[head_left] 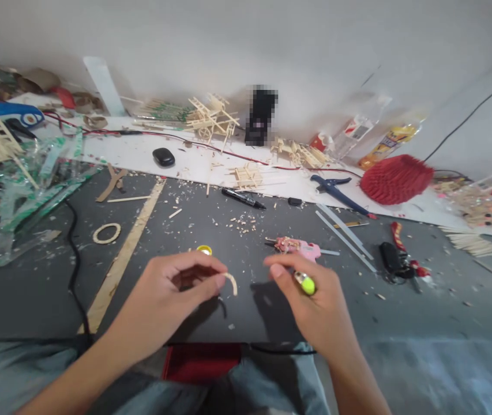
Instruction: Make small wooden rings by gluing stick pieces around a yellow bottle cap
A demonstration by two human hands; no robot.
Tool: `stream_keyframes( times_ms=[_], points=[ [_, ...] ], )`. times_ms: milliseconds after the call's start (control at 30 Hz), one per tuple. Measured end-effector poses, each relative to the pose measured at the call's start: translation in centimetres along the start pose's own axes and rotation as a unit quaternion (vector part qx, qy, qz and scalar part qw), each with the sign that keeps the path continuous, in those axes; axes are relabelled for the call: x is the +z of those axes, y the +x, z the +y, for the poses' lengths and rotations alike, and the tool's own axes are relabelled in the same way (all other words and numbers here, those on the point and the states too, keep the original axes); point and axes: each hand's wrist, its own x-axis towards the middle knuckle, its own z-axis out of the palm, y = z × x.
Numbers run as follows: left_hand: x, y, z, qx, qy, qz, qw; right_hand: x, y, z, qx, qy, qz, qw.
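Note:
Between the thumb and fingertips of my left hand (180,288) is a small curved piece of pale wood (232,283), its free end hanging over the grey table. To its right, my right hand (310,294) is closed, with a slim tool with a neon yellow-green end (305,283) lying across it; its kind and far end are hidden by the fingers. The two hands are apart. Just behind the left hand is a small yellow ring-shaped object (204,250). A pink glue gun (295,248) lies behind the right hand.
A pale wooden ring (106,233) and a long wooden strip (124,253) lie left, near a black cable (72,248). Behind are a black marker (243,198), wood chips and small stick models (213,121). Glue sticks (345,236), blue pliers (343,195) and keys (395,262) lie right.

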Motion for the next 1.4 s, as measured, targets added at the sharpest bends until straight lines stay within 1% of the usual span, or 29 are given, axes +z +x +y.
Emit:
stream_keyframes(
  times_ms=[100,233,400,500,533,600,667,700,733,833,967,1100,1233,1400],
  points=[
    [1.3,-1.3,-1.0,0.032,0.068,-0.012,0.997,0.4,-1.2,-0.8,0.03,0.037,-0.078,0.996],
    [3.2,-2.8,-1.7,0.049,0.087,-0.006,0.995,0.2,-2.3,-1.1,0.032,0.063,-0.13,0.989],
    [5.9,-4.2,-1.7,0.052,0.084,0.013,0.995,-1.4,-2.9,-0.2,0.032,0.092,-0.177,0.979],
    [6.7,-4.7,-2.1,0.056,0.108,0.019,0.992,-2.3,-3.1,0.4,0.042,0.112,-0.19,0.975],
    [6.7,-4.8,-2.4,0.057,0.126,0.033,0.99,-2.5,-3.1,0.6,0.048,0.12,-0.189,0.973],
    [6.2,-4.7,-3.1,0.054,0.176,0.09,0.979,-2.8,-3.3,1.1,0.065,0.141,-0.183,0.971],
    [5.2,-4.4,-3.8,0.046,0.237,0.16,0.957,-2.7,-3.5,1.6,0.085,0.166,-0.177,0.966],
    [4.7,-4.2,-4.1,0.042,0.267,0.184,0.945,-2.5,-3.5,1.8,0.095,0.179,-0.173,0.964],
    [4.3,-3.9,-4.3,0.037,0.295,0.191,0.936,-2.3,-3.6,2.0,0.103,0.19,-0.17,0.962],
    [3.8,-3.0,-4.5,0.023,0.364,0.17,0.916,-1.3,-3.4,2.7,0.116,0.213,-0.153,0.958],
    [4.3,-2.0,-4.1,0.003,0.419,0.143,0.897,0.3,-2.9,3.8,0.11,0.216,-0.12,0.963],
    [4.8,-1.5,-3.7,-0.012,0.436,0.133,0.89,1.6,-2.7,4.9,0.093,0.186,-0.09,0.974],
    [4.9,-1.5,-3.6,-0.019,0.417,0.128,0.9,1.8,-3.1,5.4,0.06,0.134,-0.1,0.984],
    [4.6,-2.2,-4.1,-0.003,0.324,0.138,0.936,1.6,-3.6,5.8,0.032,0.085,-0.115,0.989]
  ],
)
